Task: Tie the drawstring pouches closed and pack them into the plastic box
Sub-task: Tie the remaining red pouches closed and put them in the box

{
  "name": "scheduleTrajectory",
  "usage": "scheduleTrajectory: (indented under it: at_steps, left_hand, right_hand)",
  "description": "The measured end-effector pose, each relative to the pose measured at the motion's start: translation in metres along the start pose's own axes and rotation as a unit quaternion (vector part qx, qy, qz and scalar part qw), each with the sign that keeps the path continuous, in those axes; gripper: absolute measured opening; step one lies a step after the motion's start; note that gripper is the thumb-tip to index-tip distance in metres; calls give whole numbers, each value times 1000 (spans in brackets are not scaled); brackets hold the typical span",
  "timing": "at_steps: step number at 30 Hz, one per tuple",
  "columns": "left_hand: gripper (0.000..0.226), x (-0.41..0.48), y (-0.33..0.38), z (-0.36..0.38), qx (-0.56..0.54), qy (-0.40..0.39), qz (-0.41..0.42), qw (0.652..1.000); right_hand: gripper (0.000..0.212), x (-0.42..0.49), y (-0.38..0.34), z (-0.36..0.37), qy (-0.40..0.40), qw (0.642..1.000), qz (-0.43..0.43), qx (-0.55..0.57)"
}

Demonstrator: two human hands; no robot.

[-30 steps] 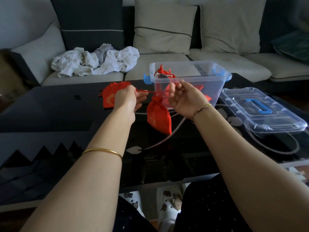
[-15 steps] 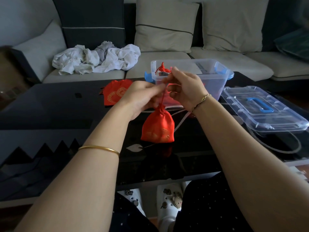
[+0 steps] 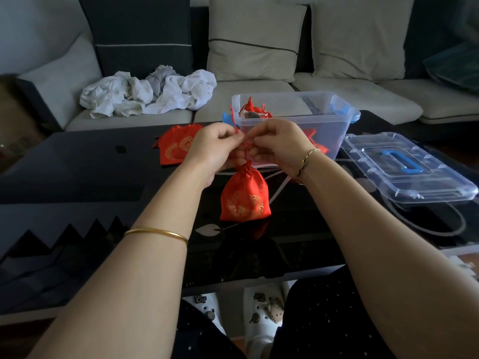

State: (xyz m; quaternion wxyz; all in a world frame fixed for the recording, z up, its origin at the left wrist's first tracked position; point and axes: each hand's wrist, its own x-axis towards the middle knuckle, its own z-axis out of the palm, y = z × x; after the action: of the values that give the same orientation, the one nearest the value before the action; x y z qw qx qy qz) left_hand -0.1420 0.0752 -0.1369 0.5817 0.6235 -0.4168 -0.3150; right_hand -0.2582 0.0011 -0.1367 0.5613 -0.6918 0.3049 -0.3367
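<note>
A red drawstring pouch (image 3: 245,196) with gold print hangs by its cinched neck just above the black table (image 3: 77,172). My left hand (image 3: 213,149) and my right hand (image 3: 278,143) meet above it, and both pinch its red drawstring (image 3: 246,149) between thumb and fingers. Behind my hands stands the clear plastic box (image 3: 334,125) with blue latches, holding several red pouches (image 3: 255,111). More flat red pouches (image 3: 176,146) lie on the table left of the box.
The box's clear lid (image 3: 407,169) with a blue handle lies on the table to the right. A sofa with cushions (image 3: 255,40) runs along the back, with a heap of white cloth (image 3: 150,93) on its seat. White slippers (image 3: 264,320) show under the table's near edge.
My hands were apart, stretching the drawstring sideways, then came together over the pouch. The pouch swung from tilted to hanging upright and now sits lower and nearer to me.
</note>
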Motion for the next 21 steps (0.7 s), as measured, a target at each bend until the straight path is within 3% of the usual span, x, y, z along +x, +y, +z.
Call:
scheduleTrajectory:
  at_steps: [6,11,15,21]
  left_hand:
    - [11,5,-5,0,-2,53,2,999]
    - [10,6,-6,3,7,64,-3,998]
    - [20,6,-4,4,23,67,-5,997]
    - [21,4,-2,5,48,91,-9,995]
  right_hand:
    - [32,-4,0,1,12,995,-28,-100]
    - [5,-10,-1,3,-17,988,-75,-137]
    - [11,-8,0,2,-5,958,-127,-258]
    - [15,-7,-3,5,-3,929,-160,-333]
